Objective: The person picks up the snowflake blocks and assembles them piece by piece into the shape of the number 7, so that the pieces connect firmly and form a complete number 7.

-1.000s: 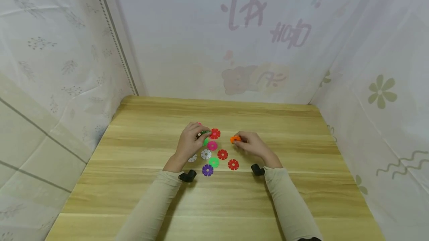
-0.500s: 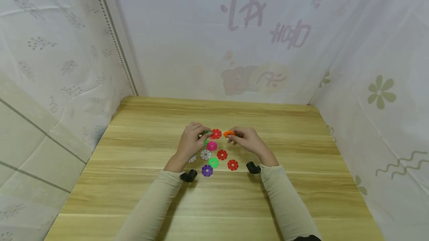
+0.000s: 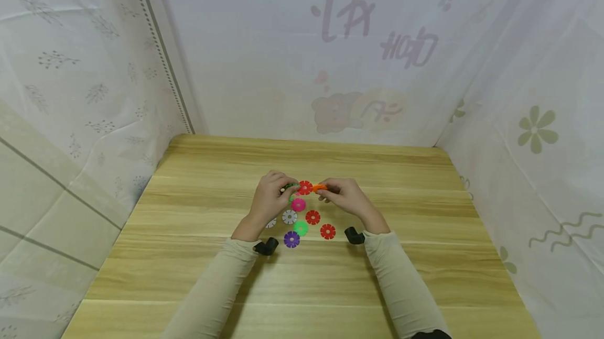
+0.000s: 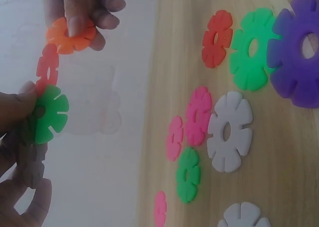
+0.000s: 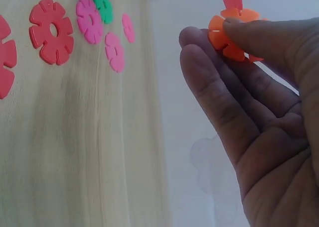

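- The left hand (image 3: 270,200) pinches a small chain of joined discs above the counter (image 3: 189,255): a green disc (image 4: 48,113) in its grip, a red disc (image 4: 48,67) slotted on the far end.
- The right hand (image 3: 346,198) has its grip closed on an orange disc (image 4: 70,35), thumb on top, edge touching the red disc.
- Loose discs lie flat on the counter below the hands, among them a purple disc (image 3: 291,239), a white disc (image 3: 289,217) and a pink disc (image 3: 298,205).
- Risk, as I judge it: if the orange disc's notch meets the red one off-line, pushing could twist the chain and pop a joint, dropping pieces among the loose discs.
- Versus 1 second ago: the right hand has carried the orange disc leftward from well apart to contact with the red disc; the left hand and the loose discs have barely moved.
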